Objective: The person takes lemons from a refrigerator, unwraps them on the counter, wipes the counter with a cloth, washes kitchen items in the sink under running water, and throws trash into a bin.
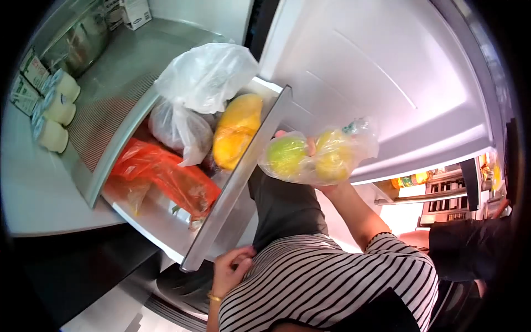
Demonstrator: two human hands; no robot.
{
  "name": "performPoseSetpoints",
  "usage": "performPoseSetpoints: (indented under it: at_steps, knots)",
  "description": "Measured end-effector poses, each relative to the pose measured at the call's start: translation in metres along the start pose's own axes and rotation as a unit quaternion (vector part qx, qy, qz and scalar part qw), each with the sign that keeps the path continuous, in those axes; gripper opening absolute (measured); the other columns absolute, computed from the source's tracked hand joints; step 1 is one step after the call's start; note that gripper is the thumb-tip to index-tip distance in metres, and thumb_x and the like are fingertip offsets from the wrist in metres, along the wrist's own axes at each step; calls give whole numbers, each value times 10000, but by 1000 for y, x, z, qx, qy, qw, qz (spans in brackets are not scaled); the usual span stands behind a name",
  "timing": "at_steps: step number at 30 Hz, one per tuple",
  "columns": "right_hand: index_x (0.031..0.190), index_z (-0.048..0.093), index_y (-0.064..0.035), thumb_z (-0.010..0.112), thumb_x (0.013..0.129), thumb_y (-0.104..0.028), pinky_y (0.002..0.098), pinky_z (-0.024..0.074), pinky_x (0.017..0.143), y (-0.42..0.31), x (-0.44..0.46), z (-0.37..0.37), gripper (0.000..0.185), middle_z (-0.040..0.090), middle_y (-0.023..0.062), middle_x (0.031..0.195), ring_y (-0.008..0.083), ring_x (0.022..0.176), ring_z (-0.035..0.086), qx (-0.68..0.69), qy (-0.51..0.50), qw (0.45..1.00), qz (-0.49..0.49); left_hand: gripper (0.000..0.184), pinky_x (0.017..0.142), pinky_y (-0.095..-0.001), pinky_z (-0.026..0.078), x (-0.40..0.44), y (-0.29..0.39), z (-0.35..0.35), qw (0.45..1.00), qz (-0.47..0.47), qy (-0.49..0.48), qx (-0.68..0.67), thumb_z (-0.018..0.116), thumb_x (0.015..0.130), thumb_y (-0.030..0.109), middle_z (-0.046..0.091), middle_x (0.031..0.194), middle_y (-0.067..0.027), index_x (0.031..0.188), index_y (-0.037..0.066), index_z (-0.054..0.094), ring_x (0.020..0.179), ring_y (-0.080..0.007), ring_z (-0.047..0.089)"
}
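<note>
My right fingers (311,147) are wrapped round a clear bag (312,172), one showing between the green fruit (285,157) and yellow fruit (334,160) inside; the plastic hides most of that hand. Taking the bag as the clock's centre, its long axis runs from nine o'clock, the green end, to between two and three, the loose end. The drawer (160,224) lies at nine, its front panel (233,188) just beside the green end; I cannot judge the height between them. My left fingers (241,253), farther off at seven, are half curled by my trousers (290,207), nothing visible in them. The pulled-out drawer is well filled: a mango-like fruit (238,130) near the panel, a white bag (207,74) at ten, a red bag (168,174) between eight and nine. Beyond, the shelf (138,61) carries white cups (55,136); the door (376,72) stands wide at one to two.
</note>
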State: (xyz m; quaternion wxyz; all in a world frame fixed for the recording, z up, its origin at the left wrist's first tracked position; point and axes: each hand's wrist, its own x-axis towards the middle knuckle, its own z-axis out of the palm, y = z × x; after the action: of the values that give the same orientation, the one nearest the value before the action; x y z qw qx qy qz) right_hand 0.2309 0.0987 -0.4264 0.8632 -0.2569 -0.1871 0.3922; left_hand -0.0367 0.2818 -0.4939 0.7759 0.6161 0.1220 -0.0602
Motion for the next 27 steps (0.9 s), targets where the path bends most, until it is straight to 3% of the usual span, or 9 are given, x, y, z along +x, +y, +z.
performPoseSetpoints:
  at_steps: [3,5,7,9,12,15,24,26,27]
  knots:
    - [1063,561,-127,500,774,-596,558,416,869,5,-7,-7,554,388,172,1318,364,1182,403,-53,30,998,5,440,627,-232,462,50,11,30,984,76,41,-157,500,908,151,536,1140,-158,1291,-25,375,752,-175,617]
    - [1072,556,-98,637,764,-426,538,434,910,-4,-16,-8,457,297,181,1380,393,1199,378,178,118,977,5,451,626,-239,463,77,20,35,978,108,69,-163,451,931,245,527,1151,-160,1279,-33,382,766,-191,621]
    - [1107,545,-129,547,778,-507,584,420,883,7,-21,-20,501,389,126,1318,375,1190,399,176,172,969,-15,581,645,-251,456,86,37,37,970,146,130,-145,315,955,452,543,1121,-157,1213,-55,435,797,-205,620]
    - [1143,534,-161,457,792,-588,631,405,857,17,-24,-32,558,481,71,1256,357,1180,419,178,214,960,-19,562,641,-254,457,97,27,36,962,191,157,-114,320,957,441,553,1102,-158,1190,-53,455,792,-210,621]
    - [1187,514,-189,439,799,-594,670,390,850,14,-29,-51,566,491,71,1240,367,1189,408,-190,276,941,-44,511,625,-269,460,97,36,40,945,230,211,-100,348,961,405,589,1014,-160,1118,-52,513,748,-219,624]
    - [1232,491,-170,533,796,-523,673,398,843,8,-16,-57,562,473,69,1268,389,1186,408,119,111,987,2,447,641,-291,455,100,48,38,934,212,244,-150,403,955,359,612,899,-144,1029,-58,546,696,-215,621]
    - [1256,470,-200,530,729,-655,668,399,842,52,83,-40,699,452,110,1299,415,1199,393,91,19,994,-50,359,651,-247,416,153,81,-39,909,221,309,-174,424,957,310,620,899,-134,988,-23,553,716,-174,601]
    - [1235,487,-209,465,710,-722,672,402,823,57,89,-27,734,460,108,1289,418,1185,407,205,130,969,34,334,620,-241,416,168,89,-59,903,228,320,-174,442,951,307,625,884,-119,981,-6,554,690,-161,603]
    - [1224,492,-212,409,713,-748,676,400,817,59,85,-23,745,466,108,1283,426,1170,418,252,84,963,50,328,603,-237,412,171,93,-66,899,233,334,-158,447,949,306,629,872,-113,983,-2,556,670,-158,602]
